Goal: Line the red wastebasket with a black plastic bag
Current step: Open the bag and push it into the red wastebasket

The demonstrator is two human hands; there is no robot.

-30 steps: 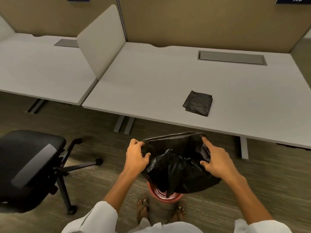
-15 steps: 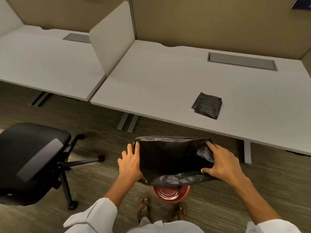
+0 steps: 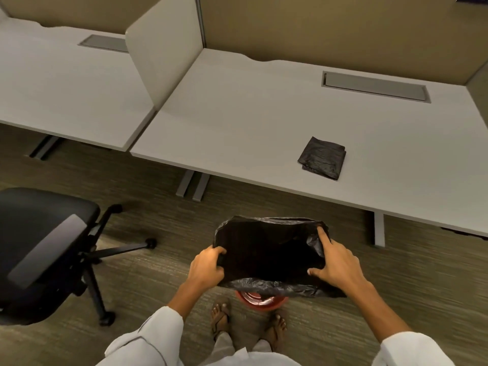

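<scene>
A black plastic bag is held up with its mouth spread wide open towards me. My left hand grips the bag's left rim. At the right rim my right hand holds the plastic, its index finger hooked over the edge. The red wastebasket stands on the carpet right below the bag, just in front of my feet; only a sliver of its near rim shows under the plastic.
A folded black bag lies on the white desk ahead. A black office chair stands on the left, its wheeled base reaching towards me. A desk leg is right of the bag.
The bag's mouth has been pulled open wider and lifted off the basket. My left hand went from lying flat against the bag to gripping its rim.
</scene>
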